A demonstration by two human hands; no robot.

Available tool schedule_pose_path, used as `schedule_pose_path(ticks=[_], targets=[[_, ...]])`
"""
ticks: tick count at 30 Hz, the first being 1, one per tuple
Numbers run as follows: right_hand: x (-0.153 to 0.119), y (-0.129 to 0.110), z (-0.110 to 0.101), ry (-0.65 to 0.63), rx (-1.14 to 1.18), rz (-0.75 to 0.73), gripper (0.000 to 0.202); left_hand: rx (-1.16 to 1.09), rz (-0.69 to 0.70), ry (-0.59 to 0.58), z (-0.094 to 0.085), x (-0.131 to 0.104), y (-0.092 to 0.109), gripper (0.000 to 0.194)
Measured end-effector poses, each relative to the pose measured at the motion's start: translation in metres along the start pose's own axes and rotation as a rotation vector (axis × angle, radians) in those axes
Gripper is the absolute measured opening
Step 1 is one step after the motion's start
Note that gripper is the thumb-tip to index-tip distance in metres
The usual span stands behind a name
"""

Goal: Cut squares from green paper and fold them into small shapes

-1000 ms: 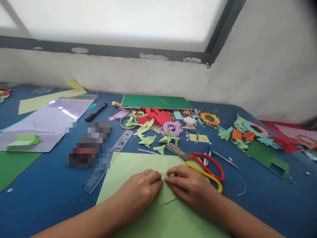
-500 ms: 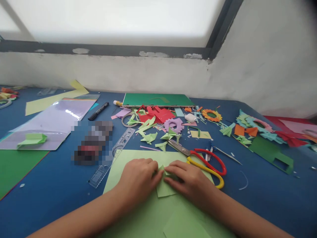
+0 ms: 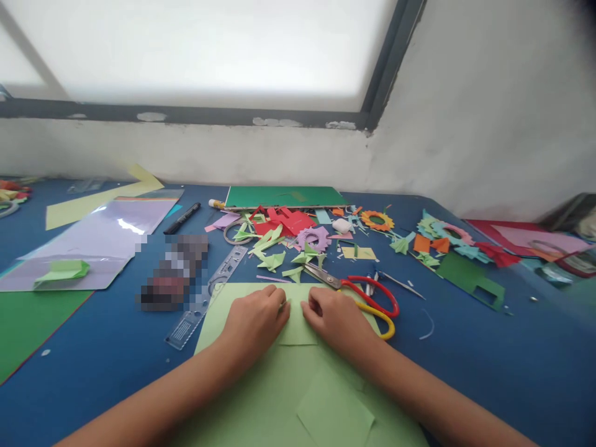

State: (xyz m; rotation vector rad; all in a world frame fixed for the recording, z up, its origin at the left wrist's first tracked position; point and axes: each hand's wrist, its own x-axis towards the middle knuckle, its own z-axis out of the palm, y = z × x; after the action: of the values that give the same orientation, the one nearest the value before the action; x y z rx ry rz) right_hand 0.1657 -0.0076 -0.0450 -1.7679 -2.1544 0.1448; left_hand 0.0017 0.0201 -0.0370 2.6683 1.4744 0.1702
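Note:
A small light green paper piece point(image 3: 297, 334) lies between my hands, over a larger light green sheet point(image 3: 261, 397). My left hand point(image 3: 258, 316) is closed on its left side, and a green edge shows between thumb and fingers. At the right side my right hand point(image 3: 336, 315) has its thumb and fingers pinched together on the piece; the fingers hide the edge there. Closer to me a square of light green paper point(image 3: 336, 410) rests on the sheet. Scissors point(image 3: 367, 297) with red and yellow handles lie just beyond my right hand.
A clear ruler point(image 3: 205, 304) and a black marker point(image 3: 183, 218) lie to the left. Beyond the sheet are paper scraps point(image 3: 284, 223), a purple paper ring point(image 3: 313, 239) and an orange one point(image 3: 377, 220). A compass point(image 3: 400, 282) is right of the scissors.
The small paper, raised and folded between my fingers before, now lies flatter and more open. My hands have moved slightly apart. The view has tilted up and turned right.

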Motion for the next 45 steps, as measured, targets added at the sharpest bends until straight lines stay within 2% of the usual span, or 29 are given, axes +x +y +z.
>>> schedule_pose_path(ticks=[5, 9, 17, 20, 23, 27, 33, 40, 45], targets=[[-0.007, -0.002, 0.008, 0.047, -0.115, -0.114, 0.013, 0.074, 0.315, 0.038, 0.002, -0.008, -0.006, 0.014], [-0.01, -0.001, 0.008, 0.08, -0.142, -0.223, 0.015, 0.064, 0.423, 0.067, 0.004, -0.013, -0.005, 0.013], [-0.018, 0.01, 0.011, 0.184, -0.018, -0.445, 0.022, 0.005, 0.443, 0.077, 0.004, -0.014, -0.005, 0.018], [-0.019, 0.014, 0.014, 0.229, 0.025, -0.506, 0.025, -0.073, 0.437, 0.105, 0.008, -0.012, -0.007, 0.013], [-0.019, 0.015, 0.014, 0.235, 0.058, -0.551, 0.025, -0.122, 0.438, 0.149, 0.012, -0.011, -0.009, 0.018], [-0.019, 0.015, 0.011, 0.215, 0.056, -0.56, 0.026, -0.144, 0.449, 0.168, 0.016, -0.009, -0.01, 0.021], [-0.019, 0.016, 0.01, 0.196, 0.071, -0.566, 0.027, -0.132, 0.442, 0.129, 0.014, -0.007, -0.01, 0.022], [-0.017, 0.019, 0.007, 0.144, 0.096, -0.567, 0.03, -0.143, 0.437, 0.026, 0.004, -0.005, -0.012, 0.019], [-0.017, 0.019, 0.008, 0.139, 0.099, -0.563, 0.03, -0.162, 0.44, 0.042, 0.006, -0.005, -0.011, 0.02]])
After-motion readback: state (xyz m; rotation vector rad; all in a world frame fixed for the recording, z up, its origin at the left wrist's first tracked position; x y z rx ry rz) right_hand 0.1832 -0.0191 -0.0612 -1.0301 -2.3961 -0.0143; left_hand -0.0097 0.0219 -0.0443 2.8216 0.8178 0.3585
